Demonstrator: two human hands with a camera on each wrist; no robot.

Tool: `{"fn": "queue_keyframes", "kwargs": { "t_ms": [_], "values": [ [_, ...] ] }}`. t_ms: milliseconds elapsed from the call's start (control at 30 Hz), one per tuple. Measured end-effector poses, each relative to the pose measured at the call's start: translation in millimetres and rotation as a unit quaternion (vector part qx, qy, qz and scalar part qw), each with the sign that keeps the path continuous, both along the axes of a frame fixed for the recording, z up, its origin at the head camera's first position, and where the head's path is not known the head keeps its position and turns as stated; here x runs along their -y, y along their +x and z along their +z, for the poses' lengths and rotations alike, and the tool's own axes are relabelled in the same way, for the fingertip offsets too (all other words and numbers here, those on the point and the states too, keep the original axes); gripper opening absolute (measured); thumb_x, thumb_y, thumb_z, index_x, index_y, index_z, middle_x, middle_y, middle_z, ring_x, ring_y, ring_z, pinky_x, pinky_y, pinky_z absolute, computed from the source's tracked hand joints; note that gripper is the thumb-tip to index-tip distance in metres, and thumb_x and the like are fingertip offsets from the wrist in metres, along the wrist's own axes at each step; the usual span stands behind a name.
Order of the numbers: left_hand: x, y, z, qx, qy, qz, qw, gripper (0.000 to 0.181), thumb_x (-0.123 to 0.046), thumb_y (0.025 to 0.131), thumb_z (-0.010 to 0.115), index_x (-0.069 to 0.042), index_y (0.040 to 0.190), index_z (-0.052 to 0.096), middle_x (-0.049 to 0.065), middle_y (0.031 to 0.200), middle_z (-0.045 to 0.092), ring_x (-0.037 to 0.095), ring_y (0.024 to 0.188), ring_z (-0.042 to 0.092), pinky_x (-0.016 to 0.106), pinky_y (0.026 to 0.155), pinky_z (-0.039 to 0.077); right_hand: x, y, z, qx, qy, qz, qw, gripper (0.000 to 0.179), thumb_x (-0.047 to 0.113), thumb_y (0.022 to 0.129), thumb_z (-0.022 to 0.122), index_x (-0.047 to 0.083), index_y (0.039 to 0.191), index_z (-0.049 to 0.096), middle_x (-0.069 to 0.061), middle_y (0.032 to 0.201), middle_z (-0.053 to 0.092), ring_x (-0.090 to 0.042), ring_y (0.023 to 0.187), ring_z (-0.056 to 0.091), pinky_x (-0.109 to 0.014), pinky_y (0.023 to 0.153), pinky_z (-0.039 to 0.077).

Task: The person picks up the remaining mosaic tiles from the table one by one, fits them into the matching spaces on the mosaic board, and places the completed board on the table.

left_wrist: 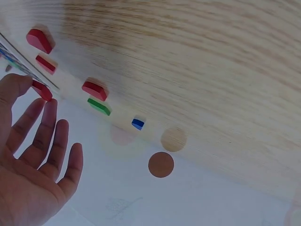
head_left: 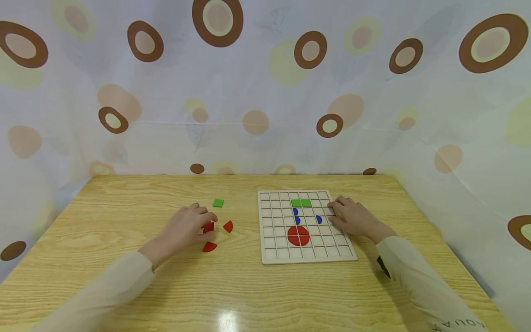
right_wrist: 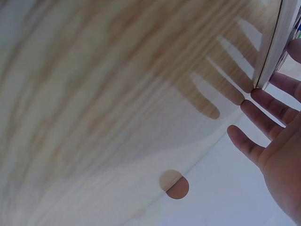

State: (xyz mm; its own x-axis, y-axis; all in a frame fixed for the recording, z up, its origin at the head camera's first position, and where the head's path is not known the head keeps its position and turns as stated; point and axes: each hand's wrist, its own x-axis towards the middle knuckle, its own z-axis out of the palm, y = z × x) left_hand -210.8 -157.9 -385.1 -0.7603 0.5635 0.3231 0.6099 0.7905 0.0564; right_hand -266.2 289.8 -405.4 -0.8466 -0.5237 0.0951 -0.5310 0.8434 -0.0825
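Note:
My left hand [head_left: 188, 224] pinches a red quarter-circle tile [left_wrist: 42, 90] between thumb and fingertips, low over the table. Around it lie more loose tiles: one red wedge [head_left: 228, 226] to its right, another red wedge [head_left: 209, 247] nearer me, and a green square tile [head_left: 218, 203] beyond. A blue tile [left_wrist: 138, 123] shows only in the left wrist view. The right hand [head_left: 356, 216] rests at the right edge of a white grid board [head_left: 271, 253], its fingers spread and relaxed. On the board are green squares [head_left: 301, 203], several blue half-circles [head_left: 319, 219] and a red circle [head_left: 298, 235] made of wedges.
The wooden table [head_left: 232, 286] ends at a patterned curtain [head_left: 232, 147] behind and at the sides. Something small and dark [head_left: 383, 267] shows by the right sleeve [head_left: 415, 272].

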Motion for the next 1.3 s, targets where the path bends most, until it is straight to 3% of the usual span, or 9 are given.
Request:
{"fn": "queue_keyframes", "kwargs": {
  "t_ms": [267, 500, 700, 967, 1300],
  "values": [
    [-23.3, -3.3, 3.7, 0.016, -0.01, -0.008, 0.9998, 0.023, -0.024, 0.074, 0.071, -0.015, 0.095, 0.067, -0.003, 0.084, 0.064, 0.014, 0.075, 0.048, 0.031, 0.067, 0.042, 1, -0.4, -0.3, 0.001, 0.005, -0.007, 1.0, 0.039, 0.027, 0.091, 0.053, 0.003, 0.123, 0.052, -0.015, 0.114, 0.052, -0.031, 0.096, 0.053, -0.056, 0.079, 0.043],
    [-47.9, -6.6, 3.0, 0.02, -0.025, -0.029, 0.9991, 0.028, -0.029, 0.077, 0.072, -0.016, 0.1, 0.067, -0.001, 0.092, 0.065, 0.019, 0.088, 0.055, 0.036, 0.079, 0.047, 1, 1.2, 2.1, 0.004, 0.003, -0.001, 1.0, 0.039, 0.025, 0.091, 0.053, 0.003, 0.123, 0.052, -0.014, 0.113, 0.052, -0.032, 0.097, 0.053, -0.055, 0.078, 0.043],
    [-72.1, -8.8, 0.9, 0.04, -0.02, -0.037, 0.9984, 0.024, -0.026, 0.079, 0.069, -0.015, 0.1, 0.067, 0.0, 0.092, 0.066, 0.018, 0.085, 0.054, 0.034, 0.075, 0.045, 1, 1.4, 2.1, 0.006, 0.003, -0.003, 1.0, 0.04, 0.026, 0.091, 0.053, 0.002, 0.123, 0.052, -0.014, 0.113, 0.052, -0.031, 0.098, 0.053, -0.055, 0.079, 0.043],
    [-99.7, -14.4, -3.1, 0.033, -0.044, -0.04, 0.9977, 0.025, -0.033, 0.08, 0.068, -0.019, 0.102, 0.067, -0.001, 0.096, 0.066, 0.018, 0.09, 0.055, 0.035, 0.078, 0.046, 1, 1.5, 2.4, 0.008, 0.002, -0.004, 1.0, 0.04, 0.026, 0.091, 0.052, 0.002, 0.123, 0.052, -0.014, 0.113, 0.052, -0.031, 0.097, 0.052, -0.055, 0.079, 0.043],
    [-127.8, -19.3, 3.6, 0.047, -0.039, -0.037, 0.9974, 0.026, -0.033, 0.082, 0.066, -0.02, 0.104, 0.066, -0.004, 0.097, 0.066, 0.016, 0.088, 0.053, 0.031, 0.076, 0.044, 2, 1.8, 3.4, 0.012, 0.003, -0.007, 0.9999, 0.04, 0.026, 0.091, 0.054, 0.002, 0.123, 0.052, -0.016, 0.114, 0.052, -0.033, 0.099, 0.053, -0.057, 0.08, 0.042]
  ]
}}
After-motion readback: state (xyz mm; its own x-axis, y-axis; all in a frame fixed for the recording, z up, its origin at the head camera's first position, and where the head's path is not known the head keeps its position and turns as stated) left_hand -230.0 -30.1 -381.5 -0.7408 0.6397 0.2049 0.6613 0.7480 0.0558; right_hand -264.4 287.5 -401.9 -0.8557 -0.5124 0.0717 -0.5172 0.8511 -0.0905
